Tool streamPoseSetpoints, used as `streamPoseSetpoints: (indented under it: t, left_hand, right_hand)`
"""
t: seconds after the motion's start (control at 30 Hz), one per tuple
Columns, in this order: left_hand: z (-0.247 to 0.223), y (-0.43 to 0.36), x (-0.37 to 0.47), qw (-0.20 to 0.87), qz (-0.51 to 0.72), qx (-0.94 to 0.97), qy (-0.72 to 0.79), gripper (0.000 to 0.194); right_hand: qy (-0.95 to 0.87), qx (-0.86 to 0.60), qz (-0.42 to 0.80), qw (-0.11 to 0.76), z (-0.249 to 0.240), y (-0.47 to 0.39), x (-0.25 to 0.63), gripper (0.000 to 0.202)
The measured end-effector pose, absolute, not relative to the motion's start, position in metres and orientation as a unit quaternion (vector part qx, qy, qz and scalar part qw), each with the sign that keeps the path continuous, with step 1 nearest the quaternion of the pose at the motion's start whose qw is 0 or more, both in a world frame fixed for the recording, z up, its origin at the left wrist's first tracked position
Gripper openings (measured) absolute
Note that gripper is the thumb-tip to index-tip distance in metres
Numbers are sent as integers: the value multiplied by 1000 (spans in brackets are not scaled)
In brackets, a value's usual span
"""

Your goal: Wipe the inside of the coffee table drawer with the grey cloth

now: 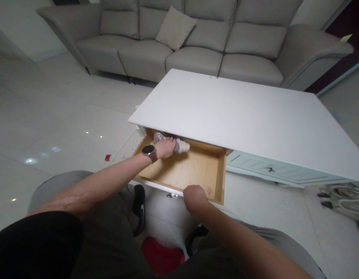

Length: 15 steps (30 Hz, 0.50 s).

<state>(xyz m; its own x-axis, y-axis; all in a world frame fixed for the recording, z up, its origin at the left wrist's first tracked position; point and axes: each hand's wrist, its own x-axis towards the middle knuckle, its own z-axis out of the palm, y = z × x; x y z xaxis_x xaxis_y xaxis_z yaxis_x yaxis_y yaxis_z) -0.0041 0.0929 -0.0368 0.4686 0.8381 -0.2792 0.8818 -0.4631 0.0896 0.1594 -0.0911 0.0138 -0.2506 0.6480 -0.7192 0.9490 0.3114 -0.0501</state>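
Observation:
My left hand (166,148), with a watch on its wrist, reaches into the pulled-out wooden drawer (179,170). Its fingers are closed round a soft grey-and-white bundle (183,146) at the drawer's back left; this looks like cloth, but its exact kind does not show. My right hand (194,198) is wrapped over the drawer's front edge, to the right of the small dark metal knob (169,195). The rest of the drawer's bottom shows as bare pale wood. The drawer belongs to a low white coffee table (234,112).
A second, pale blue drawer front (265,166) is closed on the right. Behind the table stands a grey sofa (196,58) with a beige cushion (176,28). A red object (162,255) lies between my feet, and a red scrap (107,157) on the left floor.

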Motion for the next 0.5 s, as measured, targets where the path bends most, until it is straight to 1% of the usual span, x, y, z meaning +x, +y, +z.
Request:
streamPoseSetpoints:
  t: [0.03, 0.1, 0.17, 0.23, 0.4, 0.5]
  left_hand:
    - [-53, 79, 2, 120, -118, 847, 505, 71]
    - [-86, 53, 17, 183, -178, 818, 515, 82]
    - [-115, 35, 31, 190, -182, 812, 521, 87]
    - [-134, 32, 46, 188, -171, 822, 510, 90]
    - [-147, 58, 97, 228, -155, 834, 478, 96]
    - [-153, 63, 141, 240, -148, 829, 483, 92]
  right_hand:
    - [752, 531, -248, 303, 13, -91, 160, 30]
    - [753, 531, -248, 299, 13, -92, 160, 30]
    - [749, 534, -249, 304, 12, -92, 159, 30]
    - [740, 541, -250, 313, 11, -91, 158, 31]
    - [733, 544, -257, 317, 10, -89, 155, 32]
    - [728, 547, -264, 318, 10, -88, 155, 32]
